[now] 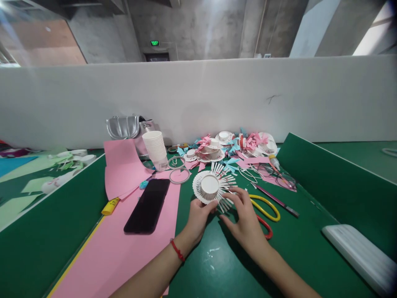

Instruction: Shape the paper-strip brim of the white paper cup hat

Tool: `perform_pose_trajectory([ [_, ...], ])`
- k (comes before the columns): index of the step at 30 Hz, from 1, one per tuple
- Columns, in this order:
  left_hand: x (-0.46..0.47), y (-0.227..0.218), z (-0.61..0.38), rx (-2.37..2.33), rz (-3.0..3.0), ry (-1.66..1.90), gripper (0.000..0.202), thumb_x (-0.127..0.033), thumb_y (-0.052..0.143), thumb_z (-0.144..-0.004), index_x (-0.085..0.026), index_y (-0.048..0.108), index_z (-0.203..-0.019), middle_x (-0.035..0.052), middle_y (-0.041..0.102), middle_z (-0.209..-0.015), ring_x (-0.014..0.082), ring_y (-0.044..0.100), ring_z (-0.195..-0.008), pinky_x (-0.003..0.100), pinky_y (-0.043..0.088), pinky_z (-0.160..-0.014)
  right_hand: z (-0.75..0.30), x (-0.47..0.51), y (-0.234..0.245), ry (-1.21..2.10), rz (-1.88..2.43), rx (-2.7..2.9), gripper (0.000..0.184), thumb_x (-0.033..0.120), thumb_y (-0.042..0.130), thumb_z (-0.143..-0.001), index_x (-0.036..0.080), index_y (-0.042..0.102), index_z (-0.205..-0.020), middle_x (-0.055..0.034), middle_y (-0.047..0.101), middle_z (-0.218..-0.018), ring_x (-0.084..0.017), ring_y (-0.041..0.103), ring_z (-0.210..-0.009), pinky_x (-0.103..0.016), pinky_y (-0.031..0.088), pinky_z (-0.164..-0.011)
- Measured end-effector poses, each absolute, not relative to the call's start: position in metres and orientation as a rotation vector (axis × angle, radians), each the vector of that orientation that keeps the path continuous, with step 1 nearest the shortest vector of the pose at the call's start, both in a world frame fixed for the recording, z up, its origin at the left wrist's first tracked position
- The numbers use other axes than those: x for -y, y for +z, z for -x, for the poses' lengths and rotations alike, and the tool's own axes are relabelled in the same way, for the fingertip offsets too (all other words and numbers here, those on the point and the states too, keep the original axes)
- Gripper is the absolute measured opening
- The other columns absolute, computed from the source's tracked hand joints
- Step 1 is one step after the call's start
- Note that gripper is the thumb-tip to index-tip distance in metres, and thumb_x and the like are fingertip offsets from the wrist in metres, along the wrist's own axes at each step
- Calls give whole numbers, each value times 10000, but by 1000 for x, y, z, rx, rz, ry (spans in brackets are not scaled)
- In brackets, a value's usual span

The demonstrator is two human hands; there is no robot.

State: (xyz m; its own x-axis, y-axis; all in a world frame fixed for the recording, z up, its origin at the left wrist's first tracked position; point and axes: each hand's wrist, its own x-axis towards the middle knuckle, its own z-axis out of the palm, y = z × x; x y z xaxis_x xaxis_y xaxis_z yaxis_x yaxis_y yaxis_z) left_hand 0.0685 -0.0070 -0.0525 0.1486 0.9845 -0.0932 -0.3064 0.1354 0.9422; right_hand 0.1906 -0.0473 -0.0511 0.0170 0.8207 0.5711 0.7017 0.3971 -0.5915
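Note:
A white paper cup (210,185) with its side cut into many strips is spread out like a flower, its round base facing up. Part of its rim is curled into a scalloped ring, while the strips on the right stick out straight. My left hand (198,217) pinches the lower edge between thumb and fingers. At the right side, my right hand (245,213) has its thumb and fingers apart, with fingertips at the loose strips. Scissors with a yellow and a red handle loop (265,207) lie beside and partly under my right hand.
Pink paper (124,256) and a black phone (147,207) lie left. Behind stand stacked paper cups (155,147) and a silver bag (124,126). Finished-looking paper flowers and scraps (214,151) pile up at the back. A purple pen (276,200) lies right; green dividers (335,178) flank the table.

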Motion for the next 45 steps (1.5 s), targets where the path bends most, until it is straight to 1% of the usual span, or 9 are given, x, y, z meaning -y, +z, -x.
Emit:
perform_pose_trajectory([
  [4,7,-51,-69,-904,-905,1143,132,-186,677,-536,-102,599,-602,-21,519,-529,71,400,-482,205,326,-488,-194,49,-52,-172,1344,1866,290,86,501,-727,246,557,-962,-102,438,-1104,-244,460,-974,-392,430,-739],
  [9,7,-48,-69,-879,-836,1120,133,-178,680,-534,-96,585,-578,-21,500,-517,70,407,-480,205,335,-493,-194,49,-50,-389,1303,1853,163,122,545,-744,257,611,-808,-70,496,-1016,-226,478,-911,-368,402,-709],
  [15,6,-50,-69,-886,-831,1126,138,-174,694,-529,-99,581,-557,-27,497,-499,69,409,-474,204,331,-486,-193,49,-47,-405,1286,1836,119,160,546,-761,239,621,-713,-56,541,-950,-207,482,-865,-346,372,-704],
  [23,5,-57,-68,-905,-927,1133,143,-207,696,-557,-95,624,-609,-19,520,-509,77,418,-487,212,342,-498,-191,51,-48,-378,1261,1829,120,143,560,-750,226,623,-690,-54,561,-931,-199,481,-842,-328,351,-690],
  [29,5,-58,-68,-931,-1027,1149,186,-236,681,-584,-90,642,-693,10,588,-594,88,440,-512,213,352,-515,-191,51,-49,-334,1270,1804,118,138,556,-752,227,622,-712,-51,558,-931,-184,481,-794,-310,334,-652],
  [34,8,-51,-68,-953,-1106,1153,205,-225,679,-581,-100,650,-740,30,635,-715,123,504,-621,228,393,-608,-189,53,-52,-302,1288,1813,97,135,541,-761,202,604,-732,-54,558,-900,-173,484,-772,-294,330,-631],
  [36,8,-51,-68,-953,-1102,1153,170,-226,676,-585,-99,639,-692,13,611,-657,108,479,-580,217,381,-571,-189,53,-51,-291,1300,1821,98,135,536,-764,199,602,-732,-53,560,-891,-173,484,-768,-293,329,-628],
  [39,8,-53,-67,-953,-1037,1156,164,-233,687,-569,-103,588,-579,-31,508,-511,76,395,-487,200,331,-488,-189,54,-50,-293,1315,1819,108,135,526,-772,202,603,-737,-54,563,-885,-177,486,-774,-293,325,-620],
  [45,7,-54,-67,-938,-1013,1131,187,-242,676,-578,-111,547,-544,-33,469,-498,75,383,-488,201,323,-483,-189,54,-47,-297,1320,1807,112,145,515,-783,202,602,-743,-57,562,-884,-181,489,-784,-296,324,-621],
])
